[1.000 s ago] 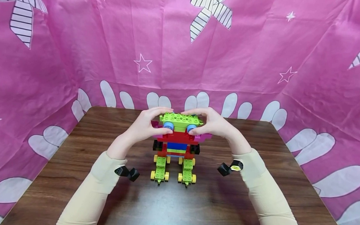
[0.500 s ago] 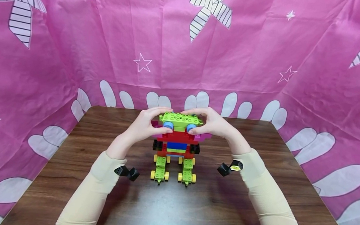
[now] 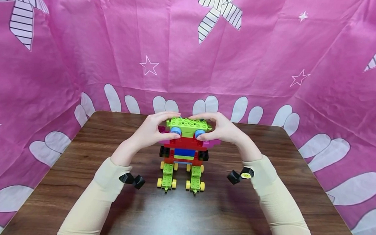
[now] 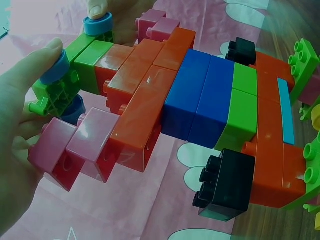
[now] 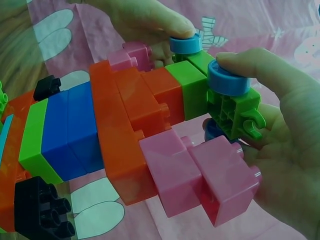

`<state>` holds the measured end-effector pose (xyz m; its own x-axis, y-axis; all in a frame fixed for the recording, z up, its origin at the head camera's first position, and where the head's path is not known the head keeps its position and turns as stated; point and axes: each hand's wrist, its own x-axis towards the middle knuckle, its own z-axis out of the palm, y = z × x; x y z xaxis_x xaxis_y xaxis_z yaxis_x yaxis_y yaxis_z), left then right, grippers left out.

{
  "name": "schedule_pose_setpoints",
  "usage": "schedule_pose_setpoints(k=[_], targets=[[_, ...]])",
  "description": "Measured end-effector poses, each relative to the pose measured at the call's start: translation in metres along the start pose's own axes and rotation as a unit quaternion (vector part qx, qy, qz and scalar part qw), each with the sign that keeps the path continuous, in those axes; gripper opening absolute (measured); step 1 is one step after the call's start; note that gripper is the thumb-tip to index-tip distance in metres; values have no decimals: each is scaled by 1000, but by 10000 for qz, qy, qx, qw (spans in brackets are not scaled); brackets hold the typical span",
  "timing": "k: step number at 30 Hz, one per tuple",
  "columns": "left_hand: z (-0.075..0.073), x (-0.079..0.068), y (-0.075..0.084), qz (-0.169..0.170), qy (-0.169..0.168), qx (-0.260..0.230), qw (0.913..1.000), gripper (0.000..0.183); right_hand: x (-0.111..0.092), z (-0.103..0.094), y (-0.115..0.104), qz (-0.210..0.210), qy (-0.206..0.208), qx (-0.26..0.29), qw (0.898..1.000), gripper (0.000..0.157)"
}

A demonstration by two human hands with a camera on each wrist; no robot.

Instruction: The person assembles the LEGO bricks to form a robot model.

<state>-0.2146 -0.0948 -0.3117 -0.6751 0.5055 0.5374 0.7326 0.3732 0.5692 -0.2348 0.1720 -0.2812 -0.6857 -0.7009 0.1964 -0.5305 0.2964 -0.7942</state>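
Observation:
A toy figure of building bricks stands upright on the table, its red bricks [image 3: 185,143] forming the shoulders. On top sits a green wheeled base [image 3: 188,123] with blue wheels. My left hand [image 3: 144,131] grips its left end, thumb on the near blue wheel [image 4: 56,69], fingers at the back. Likewise my right hand [image 3: 227,132] pinches the right end, thumb on the other near wheel [image 5: 229,78]. Pink bricks [image 5: 170,172] stick out as arms below the hands. Blue bricks [image 4: 197,97] make the belly. Fingertips behind the base are partly hidden.
Two green wheeled bases [image 3: 167,180] with yellow wheels serve as feet on the brown wooden table [image 3: 234,217]. Black bricks [image 3: 164,152] jut out at the figure's sides. A pink patterned cloth [image 3: 185,43] hangs behind and beside the table.

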Motion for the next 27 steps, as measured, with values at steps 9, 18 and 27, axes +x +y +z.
schedule_pose_setpoints(k=[9, 18, 27], targets=[[2, 0, -2, 67, 83, 29, 9999, 60, -1, 0, 1, -24, 32, -27, 10000, 57], [3, 0, -2, 222, 235, -38, 9995, 61, -1, 1, 1, 14, 36, 5, 10000, 58], [5, -1, -3, 376, 370, -80, 9986, 61, -1, 2, 2, -52, 30, 55, 10000, 58]])
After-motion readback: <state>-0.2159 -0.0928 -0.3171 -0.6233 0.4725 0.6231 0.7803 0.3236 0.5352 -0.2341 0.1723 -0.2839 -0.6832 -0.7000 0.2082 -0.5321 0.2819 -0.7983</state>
